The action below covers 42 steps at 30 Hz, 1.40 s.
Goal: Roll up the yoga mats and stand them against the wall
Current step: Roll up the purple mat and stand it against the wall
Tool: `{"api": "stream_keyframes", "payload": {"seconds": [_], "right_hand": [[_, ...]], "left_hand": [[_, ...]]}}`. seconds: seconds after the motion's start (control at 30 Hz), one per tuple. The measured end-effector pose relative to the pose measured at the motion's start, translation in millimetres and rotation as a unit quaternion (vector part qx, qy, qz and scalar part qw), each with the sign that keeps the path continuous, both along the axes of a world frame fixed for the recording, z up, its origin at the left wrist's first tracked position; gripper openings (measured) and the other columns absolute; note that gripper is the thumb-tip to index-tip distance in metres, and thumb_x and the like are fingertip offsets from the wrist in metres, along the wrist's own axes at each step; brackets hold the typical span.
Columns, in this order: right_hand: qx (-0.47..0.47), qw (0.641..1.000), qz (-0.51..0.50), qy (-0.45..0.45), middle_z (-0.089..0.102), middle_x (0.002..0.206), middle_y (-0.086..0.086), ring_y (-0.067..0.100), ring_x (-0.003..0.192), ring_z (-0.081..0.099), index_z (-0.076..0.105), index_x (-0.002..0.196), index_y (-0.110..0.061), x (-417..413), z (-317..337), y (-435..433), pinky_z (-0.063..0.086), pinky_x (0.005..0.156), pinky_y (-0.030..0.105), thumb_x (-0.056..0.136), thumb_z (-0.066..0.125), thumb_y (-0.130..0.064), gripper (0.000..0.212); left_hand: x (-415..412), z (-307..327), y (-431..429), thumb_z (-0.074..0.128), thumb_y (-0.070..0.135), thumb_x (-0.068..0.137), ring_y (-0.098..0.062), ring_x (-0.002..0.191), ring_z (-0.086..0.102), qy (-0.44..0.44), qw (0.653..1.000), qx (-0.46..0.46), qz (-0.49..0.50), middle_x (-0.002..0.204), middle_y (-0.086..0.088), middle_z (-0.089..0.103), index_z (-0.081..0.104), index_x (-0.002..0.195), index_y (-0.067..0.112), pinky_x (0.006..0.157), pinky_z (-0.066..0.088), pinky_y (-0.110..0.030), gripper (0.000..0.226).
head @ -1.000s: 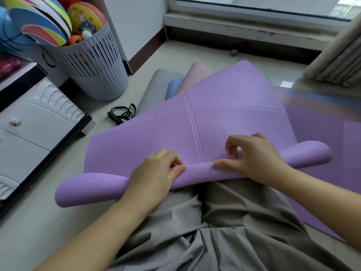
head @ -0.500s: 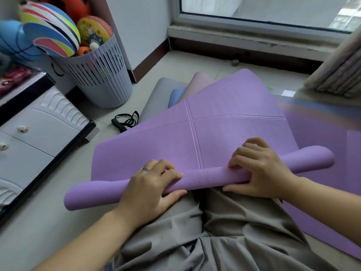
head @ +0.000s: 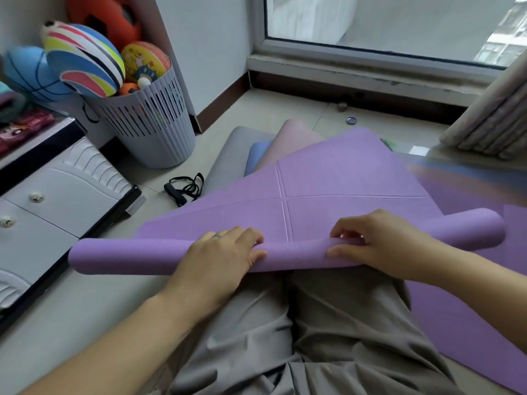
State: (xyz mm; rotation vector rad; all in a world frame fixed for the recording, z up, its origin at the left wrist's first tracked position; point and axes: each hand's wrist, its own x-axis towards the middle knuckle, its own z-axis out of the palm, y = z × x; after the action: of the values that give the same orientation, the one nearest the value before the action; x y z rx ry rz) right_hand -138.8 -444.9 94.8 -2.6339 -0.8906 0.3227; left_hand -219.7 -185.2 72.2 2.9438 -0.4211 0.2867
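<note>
A purple yoga mat [head: 336,178] lies spread over the floor in front of my knees, its near end curled into a loose roll [head: 125,256] that runs left to right. My left hand [head: 219,258] presses on the roll left of centre, fingers over the top and thumb at the front. My right hand [head: 379,243] pinches the roll right of centre. A second purple mat [head: 484,295] lies flat to the right. Under the top mat's far end stick out a grey mat [head: 228,155], a blue mat [head: 256,155] and a pink mat [head: 291,141].
A grey slatted basket [head: 154,126] full of balls stands at the left by the wall corner. A white drawer unit [head: 51,206] sits at the left. A black strap [head: 185,189] lies on the tiles. A window ledge [head: 370,81] and a curtain [head: 496,118] are behind.
The roll has turned forward a little and grown thicker. Both hands shifted their hold on it, and the view tilted up and showing more window.
</note>
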Motion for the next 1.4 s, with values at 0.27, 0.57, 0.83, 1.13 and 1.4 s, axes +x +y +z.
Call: {"api": "stream_keyframes", "payload": {"seconds": [0.27, 0.57, 0.83, 1.13, 1.4], "right_hand": [[0.056, 0.998, -0.006, 0.023, 0.061, 0.083, -0.014, 0.01, 0.085, 0.049, 0.037, 0.104, -0.049, -41.9, -31.2, -18.9, 0.035, 0.071, 0.016, 0.069, 0.028, -0.079, 0.047], [0.054, 0.997, 0.013, 0.044, 0.045, 0.091, -0.019, -0.006, 0.083, 0.045, 0.041, 0.089, -0.047, -20.1, -40.1, -11.3, 0.026, 0.083, 0.022, 0.077, 0.027, -0.072, 0.031], [0.148, 0.985, -0.023, 0.091, 0.049, 0.063, -0.016, 0.003, 0.06, 0.042, 0.049, 0.069, -0.032, -6.1, -40.3, -6.2, 0.03, 0.065, 0.015, 0.082, 0.064, -0.049, 0.027], [0.03, 0.959, -0.007, -0.282, 0.06, 0.089, -0.002, 0.024, 0.079, 0.053, 0.065, 0.09, -0.018, -41.7, -47.7, -5.1, 0.037, 0.077, 0.039, 0.065, 0.064, -0.067, 0.055], [-0.114, 0.987, -0.01, -0.115, 0.062, 0.096, -0.014, 0.015, 0.091, 0.059, 0.067, 0.1, -0.034, -14.2, -10.4, 7.9, 0.04, 0.073, 0.031, 0.072, 0.057, -0.07, 0.046]], "left_hand": [[-21.4, 6.1, -11.2, 0.013, 0.059, 0.095, -0.019, 0.105, 0.055, 0.173, 0.985, 0.017, -0.009, 0.125, 0.014, 0.057, 0.043, 0.121, 0.035, 0.08, 0.034, -0.027, 0.046], [10.5, 1.8, -10.3, 0.036, 0.044, 0.085, -0.024, 0.081, 0.059, 0.1, 0.994, 0.026, -0.032, 0.086, 0.003, 0.061, 0.067, 0.083, 0.026, 0.063, 0.049, -0.037, 0.036], [-29.0, -10.1, -20.6, 0.062, 0.049, 0.079, -0.023, 0.07, 0.059, 0.005, 0.995, 0.087, -0.046, 0.082, -0.001, 0.059, 0.065, 0.097, 0.017, 0.07, 0.042, -0.034, 0.036], [1.3, 11.4, -18.8, 0.059, 0.045, 0.09, -0.019, 0.098, 0.062, 0.129, 0.991, 0.018, -0.015, 0.105, 0.005, 0.06, 0.061, 0.115, 0.028, 0.075, 0.045, -0.029, 0.03], [15.7, 10.4, -24.7, 0.038, 0.046, 0.096, -0.022, 0.102, 0.058, 0.129, 0.989, 0.067, 0.032, 0.104, 0.002, 0.065, 0.057, 0.116, 0.026, 0.083, 0.045, -0.035, 0.034]]}}
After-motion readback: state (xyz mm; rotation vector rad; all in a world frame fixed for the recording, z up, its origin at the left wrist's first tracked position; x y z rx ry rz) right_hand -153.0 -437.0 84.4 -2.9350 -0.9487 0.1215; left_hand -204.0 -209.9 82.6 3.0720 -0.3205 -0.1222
